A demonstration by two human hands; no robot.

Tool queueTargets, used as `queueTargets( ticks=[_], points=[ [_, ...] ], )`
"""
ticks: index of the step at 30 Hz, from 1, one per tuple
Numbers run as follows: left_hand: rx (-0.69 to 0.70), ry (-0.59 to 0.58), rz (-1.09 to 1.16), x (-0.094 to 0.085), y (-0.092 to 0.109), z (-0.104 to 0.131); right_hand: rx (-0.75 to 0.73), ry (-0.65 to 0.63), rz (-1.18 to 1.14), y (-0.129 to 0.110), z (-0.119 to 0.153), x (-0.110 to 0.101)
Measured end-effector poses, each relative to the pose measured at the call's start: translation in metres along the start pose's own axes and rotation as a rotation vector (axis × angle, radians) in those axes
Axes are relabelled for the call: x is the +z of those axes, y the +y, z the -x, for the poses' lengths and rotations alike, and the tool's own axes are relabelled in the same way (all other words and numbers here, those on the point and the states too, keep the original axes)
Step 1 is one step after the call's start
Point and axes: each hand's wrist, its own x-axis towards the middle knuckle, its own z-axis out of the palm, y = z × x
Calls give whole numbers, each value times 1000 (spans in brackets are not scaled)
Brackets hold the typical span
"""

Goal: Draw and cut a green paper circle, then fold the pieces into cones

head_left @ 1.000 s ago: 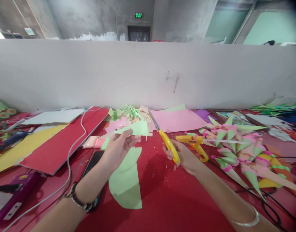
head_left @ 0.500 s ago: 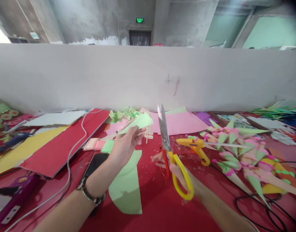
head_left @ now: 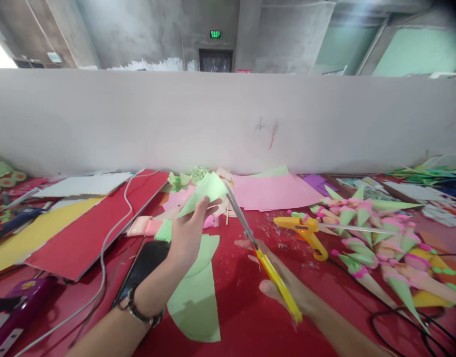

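Note:
My left hand (head_left: 189, 230) is closed on a light green piece of paper (head_left: 205, 191), the thumb pressing on its face. A pair of scissors (head_left: 263, 260) with yellow and red handles is in my right hand (head_left: 278, 277). Their blades point up and left, the tips at the right edge of the held paper; whether they touch it I cannot tell. Below, a larger green sheet with a curved edge (head_left: 200, 307) lies on the red table (head_left: 243, 322), partly behind my left forearm.
A yellow glue gun (head_left: 302, 230) lies to the right, beside green and pink paper cones (head_left: 365, 213). Pink sheets (head_left: 272, 191) lie at the back against a white partition (head_left: 198, 119). On the left are a phone (head_left: 148, 263), a red board (head_left: 97, 228) and a white cable (head_left: 107, 238).
The scissors have swung left and turned edge-on, bringing their tips to the green paper. My left hand has turned the paper more upright.

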Motion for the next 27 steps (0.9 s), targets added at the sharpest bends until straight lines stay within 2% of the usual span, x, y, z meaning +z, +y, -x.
queueTargets(
  ticks=[6,9,15,19,22,27],
  points=[
    [37,8,-64,-4,-2,-3,4,0,-36,12,1,1],
    [54,-47,-175,-3,-2,0,-3,28,-41,15,2,2],
    [106,-141,-344,-6,-9,3,-46,-38,1,0,0,1],
    [95,-157,-388,-8,-9,1,-25,84,77,-5,-2,4],
    [107,-225,-439,-5,-5,2,30,162,103,-1,-3,6],
    [152,-298,-499,-3,0,3,56,172,125,-5,-5,4]
  ],
)
